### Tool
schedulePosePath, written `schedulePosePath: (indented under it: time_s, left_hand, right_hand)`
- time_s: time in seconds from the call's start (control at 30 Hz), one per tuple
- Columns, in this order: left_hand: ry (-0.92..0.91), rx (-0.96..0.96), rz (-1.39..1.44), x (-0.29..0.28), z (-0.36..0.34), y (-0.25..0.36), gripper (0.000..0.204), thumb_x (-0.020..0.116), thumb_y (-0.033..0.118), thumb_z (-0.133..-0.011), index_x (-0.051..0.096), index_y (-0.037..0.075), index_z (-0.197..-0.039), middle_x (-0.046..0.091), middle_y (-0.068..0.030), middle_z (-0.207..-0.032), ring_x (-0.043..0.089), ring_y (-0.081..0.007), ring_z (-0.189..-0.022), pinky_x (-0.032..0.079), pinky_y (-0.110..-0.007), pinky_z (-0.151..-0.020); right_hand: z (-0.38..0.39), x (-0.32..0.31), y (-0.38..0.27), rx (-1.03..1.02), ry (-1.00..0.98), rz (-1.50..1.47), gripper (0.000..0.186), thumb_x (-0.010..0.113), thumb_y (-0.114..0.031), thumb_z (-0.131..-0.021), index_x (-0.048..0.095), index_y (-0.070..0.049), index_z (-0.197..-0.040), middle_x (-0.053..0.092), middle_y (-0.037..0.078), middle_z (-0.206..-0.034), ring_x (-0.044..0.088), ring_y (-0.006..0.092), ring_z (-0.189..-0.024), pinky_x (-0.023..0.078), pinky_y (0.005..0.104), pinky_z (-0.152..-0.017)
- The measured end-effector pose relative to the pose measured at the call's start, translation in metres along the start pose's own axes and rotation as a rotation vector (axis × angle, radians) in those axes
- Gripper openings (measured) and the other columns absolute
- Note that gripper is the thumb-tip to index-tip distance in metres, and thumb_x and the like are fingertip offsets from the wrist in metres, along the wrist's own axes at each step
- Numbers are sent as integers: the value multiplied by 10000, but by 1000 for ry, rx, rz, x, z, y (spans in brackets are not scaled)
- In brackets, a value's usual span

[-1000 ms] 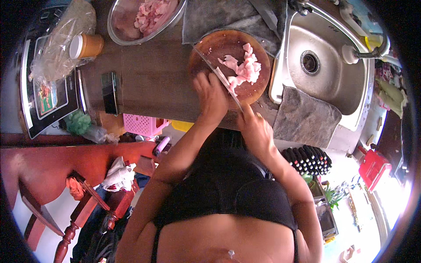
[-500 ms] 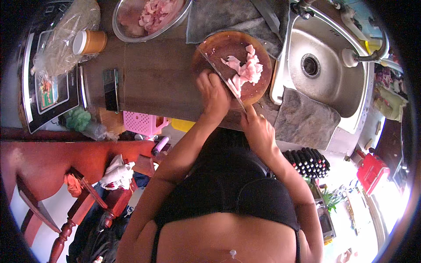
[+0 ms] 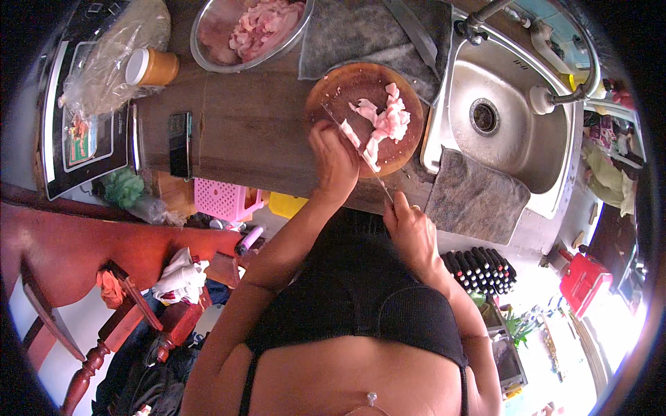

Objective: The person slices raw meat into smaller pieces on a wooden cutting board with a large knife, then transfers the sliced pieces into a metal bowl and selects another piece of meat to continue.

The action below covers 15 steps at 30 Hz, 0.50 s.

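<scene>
A round wooden chopping board (image 3: pixel 345 82) lies on the counter edge in front of me. Pale pink raw meat (image 3: pixel 394 121), cut into small pieces, is heaped on its right half. My right hand (image 3: pixel 414 232) is wrapped around the handle of a knife (image 3: pixel 383 186), whose blade slants up and left across the board. At the board's left edge, my left hand (image 3: pixel 336 161) has its fingers curled against a strip of meat beside the blade. The hand hides part of that strip.
A metal bowl of raw meat (image 3: pixel 305 43) stands beyond the board, beside a grey cloth (image 3: pixel 340 41) bearing another blade (image 3: pixel 415 38). To the right is a steel sink (image 3: pixel 513 145) with a second cloth (image 3: pixel 479 197). A phone (image 3: pixel 180 144) and an orange-brown jar (image 3: pixel 161 67) lie left.
The knife and my right hand have drawn slightly toward me, away from the heap. A strip of meat now shows along the blade near my left fingers. The whole view has shifted slightly.
</scene>
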<state>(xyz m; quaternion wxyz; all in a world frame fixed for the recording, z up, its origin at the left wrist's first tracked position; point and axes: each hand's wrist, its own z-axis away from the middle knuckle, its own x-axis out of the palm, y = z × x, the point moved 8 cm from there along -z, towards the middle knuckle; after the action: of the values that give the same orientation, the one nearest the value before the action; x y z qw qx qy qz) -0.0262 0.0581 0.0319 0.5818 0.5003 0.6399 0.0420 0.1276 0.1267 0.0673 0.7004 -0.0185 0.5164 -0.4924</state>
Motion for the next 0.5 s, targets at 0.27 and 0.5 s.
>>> schedulePosePath:
  time_s: [0.27, 0.5]
  left_hand:
    - [-101, -29, -108, 3, -1, 5, 354, 637, 74, -708, 423, -34, -967, 386, -240, -1074, 385, -432, -1016, 322, -510, -875]
    - [-150, -78, -130, 5, -3, 4, 364, 655, 123, -701, 422, -19, -942, 391, -236, -1034, 389, -435, -982, 332, -495, -850]
  right_hand:
    - [-2, 11, 10, 16, -42, 94, 147, 477, -240, -893, 442, -100, -917, 599, 226, -646, 602, 409, -575, 488, 505, -471]
    - [-63, 14, -33, -61, 50, 61, 223, 480, -258, -885, 457, -124, -1063, 598, 239, -644, 617, 388, -578, 502, 494, -480]
